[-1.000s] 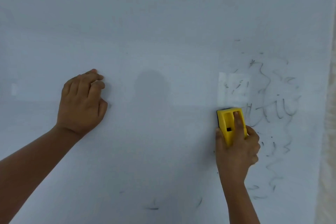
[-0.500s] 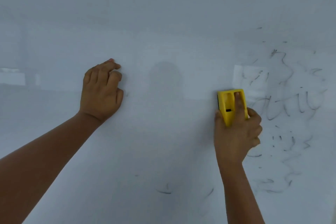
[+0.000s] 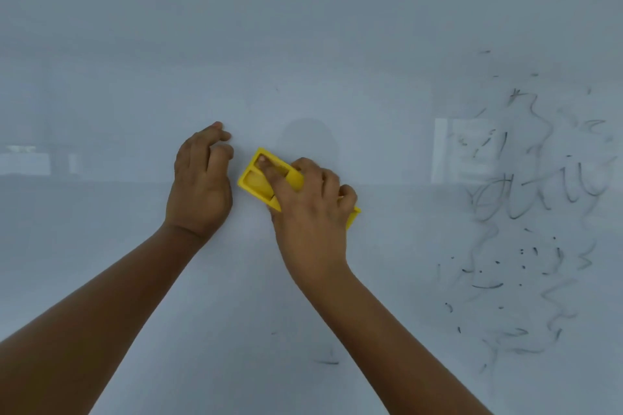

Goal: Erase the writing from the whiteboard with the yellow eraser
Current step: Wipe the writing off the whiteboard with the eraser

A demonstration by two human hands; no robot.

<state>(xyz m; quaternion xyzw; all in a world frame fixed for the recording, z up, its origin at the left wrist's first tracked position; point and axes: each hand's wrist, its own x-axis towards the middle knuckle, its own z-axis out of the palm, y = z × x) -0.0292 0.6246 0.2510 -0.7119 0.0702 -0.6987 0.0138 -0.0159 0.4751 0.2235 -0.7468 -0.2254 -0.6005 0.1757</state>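
Observation:
The whiteboard [image 3: 303,27] fills the view. Smeared dark writing [image 3: 532,199] covers its right part, with a few stray marks [image 3: 327,361] low in the middle. My right hand [image 3: 310,212] is shut on the yellow eraser [image 3: 259,180], which lies tilted against the board near the centre, its forefinger in the eraser's top recess. My left hand [image 3: 202,182] rests on the board just left of the eraser, fingers curled, holding nothing. The eraser's right end is hidden under my right hand, apart from a corner.
Pale reflections show on the glossy board at the left [image 3: 23,162] and at the right [image 3: 462,152] beside the writing.
My right hand has carried the eraser leftwards, away from the writing, and turned it to a slant. It now sits next to my left hand. The view has shifted left.

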